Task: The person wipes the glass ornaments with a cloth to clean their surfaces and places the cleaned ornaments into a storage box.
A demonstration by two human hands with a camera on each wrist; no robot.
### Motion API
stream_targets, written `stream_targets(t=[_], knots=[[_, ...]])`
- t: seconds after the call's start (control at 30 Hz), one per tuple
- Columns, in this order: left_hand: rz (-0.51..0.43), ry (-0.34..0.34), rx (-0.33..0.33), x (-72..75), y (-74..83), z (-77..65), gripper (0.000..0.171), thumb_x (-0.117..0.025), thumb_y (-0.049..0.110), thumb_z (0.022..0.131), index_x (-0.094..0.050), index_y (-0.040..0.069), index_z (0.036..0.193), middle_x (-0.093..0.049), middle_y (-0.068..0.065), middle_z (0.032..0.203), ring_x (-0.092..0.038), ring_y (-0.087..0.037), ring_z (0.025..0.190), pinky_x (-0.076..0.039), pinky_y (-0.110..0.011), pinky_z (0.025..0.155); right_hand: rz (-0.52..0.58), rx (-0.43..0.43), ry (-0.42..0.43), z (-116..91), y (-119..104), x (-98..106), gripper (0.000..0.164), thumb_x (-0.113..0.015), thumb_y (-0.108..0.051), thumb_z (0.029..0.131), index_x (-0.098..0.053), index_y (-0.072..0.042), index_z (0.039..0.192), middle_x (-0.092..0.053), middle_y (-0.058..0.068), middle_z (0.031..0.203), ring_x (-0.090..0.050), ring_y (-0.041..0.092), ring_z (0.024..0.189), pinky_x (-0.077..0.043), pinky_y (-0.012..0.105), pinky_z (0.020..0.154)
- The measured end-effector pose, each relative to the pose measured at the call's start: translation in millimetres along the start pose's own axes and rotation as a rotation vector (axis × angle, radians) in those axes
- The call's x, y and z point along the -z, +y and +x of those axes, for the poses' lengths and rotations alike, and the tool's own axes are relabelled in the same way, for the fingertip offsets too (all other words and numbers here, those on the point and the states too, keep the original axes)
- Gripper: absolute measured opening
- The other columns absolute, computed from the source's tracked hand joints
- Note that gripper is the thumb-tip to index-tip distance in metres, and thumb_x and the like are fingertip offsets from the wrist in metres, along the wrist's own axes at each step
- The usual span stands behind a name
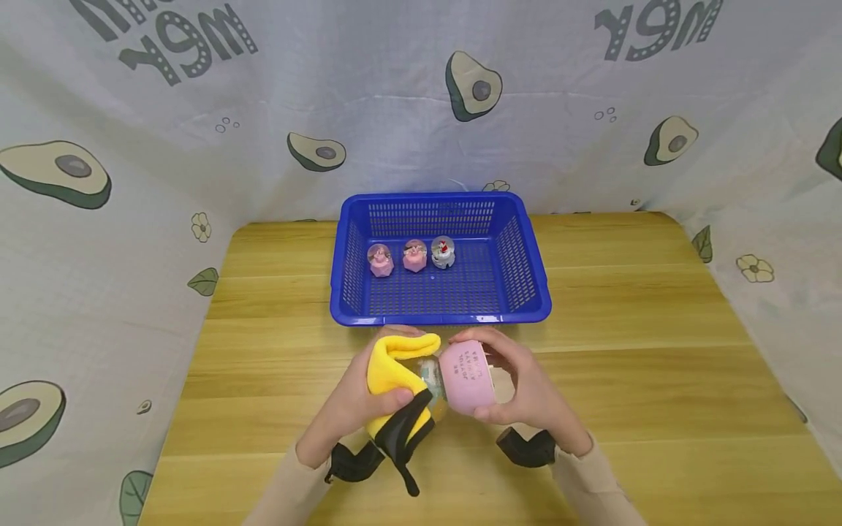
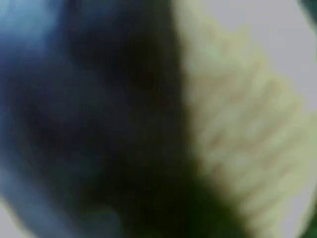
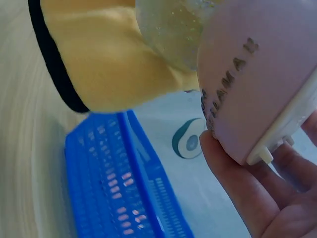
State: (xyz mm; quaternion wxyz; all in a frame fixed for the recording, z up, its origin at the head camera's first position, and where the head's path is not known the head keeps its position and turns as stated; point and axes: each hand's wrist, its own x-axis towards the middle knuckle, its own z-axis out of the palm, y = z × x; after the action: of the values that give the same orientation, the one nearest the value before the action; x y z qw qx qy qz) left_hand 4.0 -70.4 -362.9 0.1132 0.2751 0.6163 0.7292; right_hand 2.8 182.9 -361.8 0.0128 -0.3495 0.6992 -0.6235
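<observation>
A larger snow globe with a pink base (image 1: pixel 466 378) lies tilted on its side between the hands, its lettering facing up. My right hand (image 1: pixel 526 380) grips that base, thumb below and fingers over the top; the right wrist view shows fingers at the base's white underside (image 3: pixel 282 139). Glitter shows in the clear dome (image 3: pixel 171 32). My left hand (image 1: pixel 368 387) holds a yellow cloth with black edging (image 1: pixel 395 372) against the dome, which the cloth partly hides. Only a dark and yellow blur of the cloth (image 2: pixel 242 124) fills the left wrist view.
Behind the hands stands a blue plastic basket (image 1: pixel 441 319) on the wooden table (image 1: pixel 658 351). Inside are two small pink snow globes (image 1: pixel 381 261) and a white one with a red figure (image 1: pixel 443 253). An avocado-print sheet (image 1: pixel 395 88) hangs at the back and sides.
</observation>
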Motion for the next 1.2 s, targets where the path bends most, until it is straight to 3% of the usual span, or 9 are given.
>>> stream_targets(t=[0.17,0.27,0.4,0.57,0.73,0.9,1.07,1.2], knots=[[0.190,0.072,-0.126,-5.5,8.4,0.4,0.064,-0.073,0.045,0.081,-0.051,0.008,0.128,-0.050,-0.009,0.128,-0.047,-0.028,0.116,-0.049,-0.034,0.090,0.184,-0.084,0.040,-3,9,-4,0.070,-0.077,-0.027,0.079,-0.045,0.002,0.134,-0.051,0.008,0.131,-0.053,0.020,0.108,-0.053,0.032,0.082],[0.305,0.103,-0.188,-8.6,13.2,-0.1,0.063,-0.075,0.044,0.078,-0.052,0.010,0.127,-0.049,-0.008,0.129,-0.049,-0.028,0.115,-0.050,-0.037,0.088,0.315,-0.180,0.074,-2,12,-9,0.064,-0.073,-0.033,0.082,-0.048,-0.005,0.134,-0.051,0.008,0.129,-0.054,0.020,0.105,-0.054,0.034,0.077],[0.470,0.142,-0.305,-12.1,15.0,0.1,0.063,-0.078,0.038,0.076,-0.053,0.009,0.126,-0.048,-0.011,0.130,-0.051,-0.028,0.114,-0.049,-0.037,0.090,0.459,-0.328,0.139,1,13,-16,0.052,-0.066,-0.030,0.083,-0.054,-0.014,0.131,-0.054,0.008,0.125,-0.054,0.020,0.105,-0.053,0.032,0.078],[0.568,0.218,-0.477,-15.8,7.8,2.4,0.068,-0.077,0.040,0.076,-0.051,0.004,0.127,-0.047,-0.019,0.130,-0.050,-0.033,0.116,-0.045,-0.037,0.097,0.594,-0.453,0.186,1,12,-23,0.041,-0.050,-0.029,0.089,-0.058,-0.021,0.128,-0.057,0.003,0.124,-0.055,0.017,0.104,-0.050,0.029,0.079],[0.547,0.344,-0.621,-22.3,-6.8,6.7,0.074,-0.077,0.041,0.076,-0.046,0.001,0.129,-0.043,-0.024,0.132,-0.046,-0.036,0.120,-0.041,-0.039,0.101,0.757,-0.541,0.257,-3,11,-35,0.036,-0.039,-0.041,0.095,-0.057,-0.029,0.123,-0.057,-0.003,0.118,-0.053,0.014,0.098,-0.046,0.025,0.075],[0.473,0.452,-0.714,-31.1,-19.9,13.6,0.083,-0.079,0.040,0.074,-0.036,0.006,0.137,-0.033,-0.021,0.140,-0.039,-0.034,0.125,-0.039,-0.039,0.101,0.997,-0.499,0.269,-1,4,-44,0.038,-0.041,-0.049,0.096,-0.055,-0.027,0.122,-0.054,-0.002,0.116,-0.050,0.013,0.100,-0.045,0.024,0.079],[0.430,0.447,-0.765,-29.7,-27.7,20.8,0.089,-0.078,0.037,0.076,-0.025,0.010,0.141,-0.026,-0.018,0.144,-0.033,-0.033,0.129,-0.036,-0.039,0.105,1.162,-0.507,0.235,3,-1,-46,0.038,-0.051,-0.052,0.092,-0.055,-0.027,0.120,-0.052,-0.002,0.118,-0.049,0.013,0.107,-0.042,0.028,0.092],[0.336,0.383,-0.692,-25.6,-29.4,21.2,0.083,-0.076,0.035,0.079,-0.026,0.013,0.141,-0.028,-0.016,0.144,-0.030,-0.033,0.131,-0.032,-0.040,0.107,1.227,-0.490,0.197,2,-1,-45,0.039,-0.056,-0.051,0.090,-0.057,-0.025,0.119,-0.054,-0.002,0.118,-0.049,0.013,0.108,-0.040,0.030,0.095]])
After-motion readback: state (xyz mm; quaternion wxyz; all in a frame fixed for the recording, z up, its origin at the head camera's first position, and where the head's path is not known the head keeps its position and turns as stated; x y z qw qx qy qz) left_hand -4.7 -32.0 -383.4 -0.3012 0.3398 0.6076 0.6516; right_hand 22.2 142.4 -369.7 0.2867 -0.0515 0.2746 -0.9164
